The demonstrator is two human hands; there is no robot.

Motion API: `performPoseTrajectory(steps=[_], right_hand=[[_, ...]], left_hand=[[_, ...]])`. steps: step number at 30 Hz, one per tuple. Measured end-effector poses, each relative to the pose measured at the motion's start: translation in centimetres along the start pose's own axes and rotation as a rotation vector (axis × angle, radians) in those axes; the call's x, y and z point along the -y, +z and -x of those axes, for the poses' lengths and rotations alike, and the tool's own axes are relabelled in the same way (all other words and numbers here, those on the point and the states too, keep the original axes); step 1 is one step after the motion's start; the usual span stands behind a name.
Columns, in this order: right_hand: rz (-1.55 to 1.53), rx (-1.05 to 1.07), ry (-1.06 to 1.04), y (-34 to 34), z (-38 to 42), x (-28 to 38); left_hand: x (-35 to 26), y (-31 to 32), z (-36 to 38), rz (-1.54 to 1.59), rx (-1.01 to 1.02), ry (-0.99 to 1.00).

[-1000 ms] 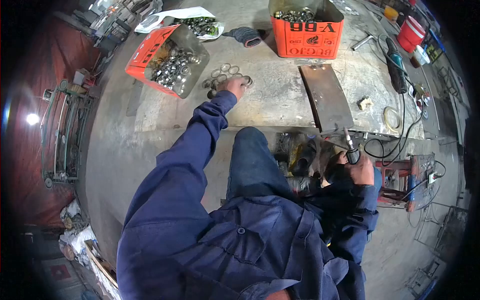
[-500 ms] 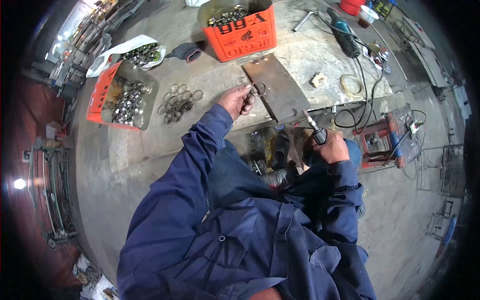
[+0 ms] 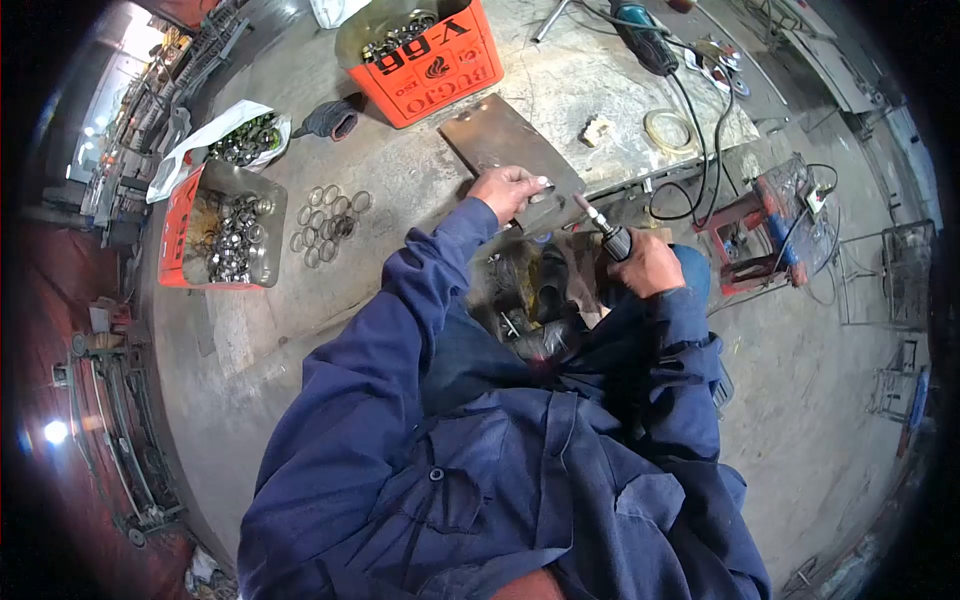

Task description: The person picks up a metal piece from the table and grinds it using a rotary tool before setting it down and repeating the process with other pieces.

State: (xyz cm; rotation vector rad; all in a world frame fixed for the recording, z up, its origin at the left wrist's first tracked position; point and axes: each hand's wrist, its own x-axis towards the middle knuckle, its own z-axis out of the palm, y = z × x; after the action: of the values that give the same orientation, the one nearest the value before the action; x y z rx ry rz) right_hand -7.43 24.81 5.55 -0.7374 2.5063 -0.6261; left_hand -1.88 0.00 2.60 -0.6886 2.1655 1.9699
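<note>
My left hand is closed, its thumb and fingers pinching a thin metal ring over the near end of a flat metal plate. In my right hand is a rotary grinder with a black collar. Its small grinding tip points up and left toward the ring, with a gap between them. The grinder's body is mostly hidden by my fingers. Several similar metal rings lie grouped on the table to the left.
Two cut orange cans, one at the back and one at left, hold metal rings. A white bag, a dark glove, a teal power tool with its cable, and a yellowish ring lie on the table.
My left hand has moved right with the ring, nearer the grinder tip. The view has shifted, so the table things appear further left. My right hand still holds the grinder.
</note>
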Motion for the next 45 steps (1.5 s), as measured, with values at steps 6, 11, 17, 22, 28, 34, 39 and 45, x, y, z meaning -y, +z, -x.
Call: performPoseTrajectory(steps=[6, 11, 17, 22, 28, 34, 39, 45], right_hand=[[-0.003, 0.006, 0.015, -0.4, 0.0, 0.0], [0.003, 0.009, 0.013, -0.6, 0.2, 0.4], [0.014, -0.003, 0.008, -0.5, 0.4, 0.1], [0.024, -0.003, 0.013, -0.6, 0.4, 0.4], [0.028, 0.026, 0.004, -0.2, 0.3, 0.4], [0.072, 0.017, 0.008, 0.5, -0.1, 0.8], [0.102, 0.02, 0.002, 1.1, -0.4, 0.9], [0.122, 0.013, -0.006, 1.7, -1.1, 2.1]], left_hand=[[-0.3, -1.6, 0.2, 0.086, 0.08, -0.059], [-1.4, 0.3, 1.1, -0.036, -0.009, -0.153], [-1.5, -0.2, 0.9, -0.073, 0.023, -0.068], [-0.6, 0.1, 0.7, 0.053, 0.03, -0.118], [-0.1, 0.0, 0.6, 0.105, 0.05, -0.087], [0.1, 0.1, 0.7, 0.138, 0.071, -0.047], [0.2, 0.5, 0.8, 0.099, 0.034, -0.034], [-0.5, 0.9, 1.9, 0.095, 0.052, -0.042]])
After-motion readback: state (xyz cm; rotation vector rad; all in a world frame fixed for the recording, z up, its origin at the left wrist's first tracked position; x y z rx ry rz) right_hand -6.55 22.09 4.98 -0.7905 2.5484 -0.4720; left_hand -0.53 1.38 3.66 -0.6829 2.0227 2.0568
